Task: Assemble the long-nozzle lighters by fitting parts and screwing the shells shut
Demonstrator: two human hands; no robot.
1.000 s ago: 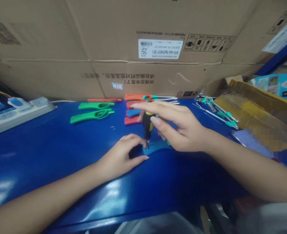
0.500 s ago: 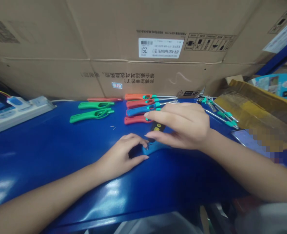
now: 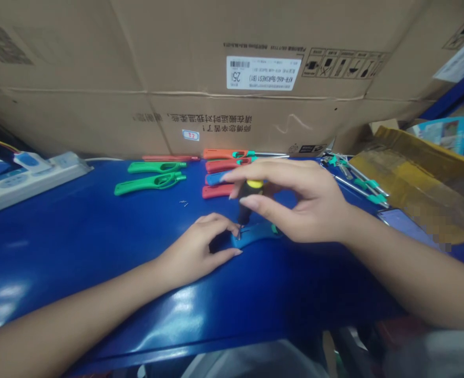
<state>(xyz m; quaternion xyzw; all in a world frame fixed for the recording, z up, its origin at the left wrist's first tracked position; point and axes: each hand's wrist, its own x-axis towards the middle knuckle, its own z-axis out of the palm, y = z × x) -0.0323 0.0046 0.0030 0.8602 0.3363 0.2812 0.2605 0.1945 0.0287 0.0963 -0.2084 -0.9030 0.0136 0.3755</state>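
A blue lighter handle point(image 3: 257, 235) with a green piece at its right side lies on the blue table. My left hand point(image 3: 202, 251) pinches its left end between the fingertips and thumb. In my right hand point(image 3: 305, 202) is a short black-and-yellow screwdriver point(image 3: 245, 207), upright over that same end of the handle. Its tip is down by my left fingertips, where I cannot make out the contact. Behind my right hand lie an orange lighter point(image 3: 219, 154), a red lighter point(image 3: 216, 192) and a blue lighter point(image 3: 215, 179), partly covered by the hand.
Two green lighter handles point(image 3: 148, 184) and a few tiny screws point(image 3: 183, 203) lie left of centre. A white power strip point(image 3: 34, 176) is at the far left. Metal lighter tubes point(image 3: 363, 184), a phone point(image 3: 405, 226) and a taped carton point(image 3: 424, 184) sit right. Cardboard point(image 3: 98, 121) stands behind.
My right hand has tilted the screwdriver more upright, and its fingers have shifted around the grip. More of the blue handle now shows. My left hand stays at the handle's end.
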